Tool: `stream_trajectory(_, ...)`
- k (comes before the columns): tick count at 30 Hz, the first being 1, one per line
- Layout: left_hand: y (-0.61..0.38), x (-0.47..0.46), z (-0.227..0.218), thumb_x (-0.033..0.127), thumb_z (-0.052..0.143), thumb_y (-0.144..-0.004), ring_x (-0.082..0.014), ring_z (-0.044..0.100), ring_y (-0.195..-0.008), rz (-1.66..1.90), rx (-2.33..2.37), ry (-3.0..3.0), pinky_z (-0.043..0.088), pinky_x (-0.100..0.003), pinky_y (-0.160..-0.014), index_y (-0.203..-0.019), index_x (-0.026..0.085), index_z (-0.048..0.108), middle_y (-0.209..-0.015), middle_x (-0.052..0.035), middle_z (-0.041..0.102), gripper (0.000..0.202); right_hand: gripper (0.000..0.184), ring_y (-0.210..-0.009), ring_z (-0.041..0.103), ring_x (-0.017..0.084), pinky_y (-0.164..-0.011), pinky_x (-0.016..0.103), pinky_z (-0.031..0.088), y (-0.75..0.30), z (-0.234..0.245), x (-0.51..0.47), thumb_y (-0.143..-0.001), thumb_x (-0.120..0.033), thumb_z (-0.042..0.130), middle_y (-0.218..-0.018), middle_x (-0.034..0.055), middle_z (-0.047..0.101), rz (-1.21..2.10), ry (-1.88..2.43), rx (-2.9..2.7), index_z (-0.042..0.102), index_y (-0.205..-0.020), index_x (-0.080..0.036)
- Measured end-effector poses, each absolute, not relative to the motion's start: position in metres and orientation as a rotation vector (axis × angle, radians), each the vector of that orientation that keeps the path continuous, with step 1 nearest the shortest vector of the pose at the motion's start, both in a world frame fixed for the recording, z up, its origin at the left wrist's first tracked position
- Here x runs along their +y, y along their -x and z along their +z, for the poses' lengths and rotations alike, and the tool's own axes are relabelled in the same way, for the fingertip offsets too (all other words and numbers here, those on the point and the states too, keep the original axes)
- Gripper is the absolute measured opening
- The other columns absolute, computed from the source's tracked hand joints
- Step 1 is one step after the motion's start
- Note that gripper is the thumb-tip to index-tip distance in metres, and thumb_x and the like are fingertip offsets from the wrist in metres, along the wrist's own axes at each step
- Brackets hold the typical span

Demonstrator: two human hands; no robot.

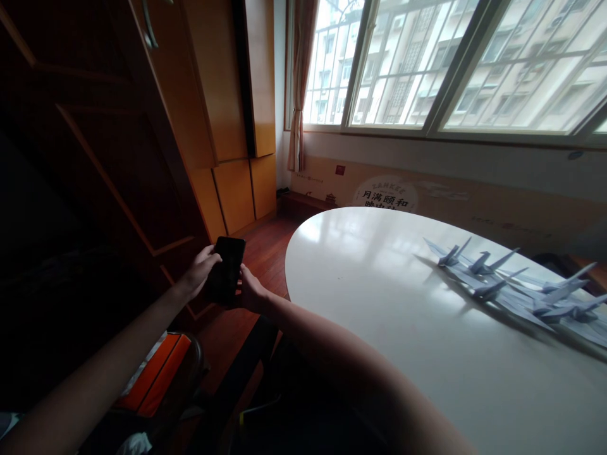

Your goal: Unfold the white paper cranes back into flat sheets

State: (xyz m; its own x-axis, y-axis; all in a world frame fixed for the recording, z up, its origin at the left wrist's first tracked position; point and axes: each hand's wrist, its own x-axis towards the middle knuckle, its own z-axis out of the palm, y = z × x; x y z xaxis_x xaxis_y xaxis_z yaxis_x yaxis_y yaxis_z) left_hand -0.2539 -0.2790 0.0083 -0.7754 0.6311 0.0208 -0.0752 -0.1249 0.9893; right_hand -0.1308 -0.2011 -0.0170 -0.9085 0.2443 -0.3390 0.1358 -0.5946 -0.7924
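A black phone (227, 268) with a dark screen is held out to the left of the table, over the wooden floor. My left hand (202, 270) grips its left edge with the thumb on the screen side. My right hand (250, 289) closes on its lower right edge. Both arms reach forward from the bottom of the head view. Several folded paper cranes (512, 284) lie in a row on the white oval table (379, 303) at the right, well away from both hands.
Dark wooden wardrobe doors (118, 158) fill the left side. An orange and black bag (159, 373) sits on the floor below my left arm. A wide window (450, 63) with a curtain runs along the far wall, above a printed cardboard sheet (386, 193).
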Motion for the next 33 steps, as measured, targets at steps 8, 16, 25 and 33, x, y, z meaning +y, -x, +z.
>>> stream_trajectory(8, 0.255, -0.294, -0.005, 0.000, 0.086, -0.035, -0.0304, 0.056, -0.114, 1.795, 1.946, -0.692, 0.042, -0.040, -0.100, -0.112, 0.022, 0.059, -0.106, -0.0078, 0.064, 0.084, 0.081, -0.070, 0.063, 0.018, -0.066, 0.037, 0.056, 0.131, -0.018, -0.204, -0.088, -0.070, 0.004, -0.087, 0.0086, 0.060, 2.822, 0.426, -1.585, 0.058, -0.111, -0.014)
stream_trajectory(16, 0.273, -0.361, -0.017, 0.030, 0.082, -0.058, -0.0339, 0.046, -0.126, 1.285, 2.556, -0.653, 0.037, -0.046, -0.105, -0.144, 0.016, 0.028, -0.131, -0.0180, 0.050, 0.102, 0.086, -0.071, 0.066, 0.019, -0.072, 0.035, 0.053, 0.129, -0.014, -0.205, -0.089, -0.068, 0.000, -0.092, 0.0118, 0.067, 2.756, 0.345, -1.984, 0.060, -0.118, -0.014)
stream_trajectory(25, 0.305, -0.504, -0.011, 0.061, 0.052, -0.079, -0.0435, 0.060, -0.101, -0.145, 2.895, -0.551, 0.045, -0.048, -0.084, -0.151, 0.029, 0.015, -0.137, -0.0200, 0.031, 0.086, 0.083, -0.077, 0.066, 0.020, -0.068, 0.030, 0.049, 0.127, -0.014, -0.203, -0.091, -0.067, 0.003, -0.097, 0.0125, 0.069, 2.697, 0.265, -1.979, 0.060, -0.123, -0.016)
stream_trajectory(33, 0.305, -0.519, -0.046, 0.055, 0.061, -0.071, -0.0440, 0.059, -0.103, -0.457, 2.734, -0.452, 0.046, -0.045, -0.079, -0.150, 0.021, 0.025, -0.136, -0.0277, 0.039, 0.093, 0.084, -0.077, 0.065, 0.019, -0.068, 0.029, 0.048, 0.130, -0.017, -0.202, -0.090, -0.068, 0.003, -0.099, 0.0125, 0.069, 2.728, 0.199, -1.987, 0.060, -0.122, -0.016)
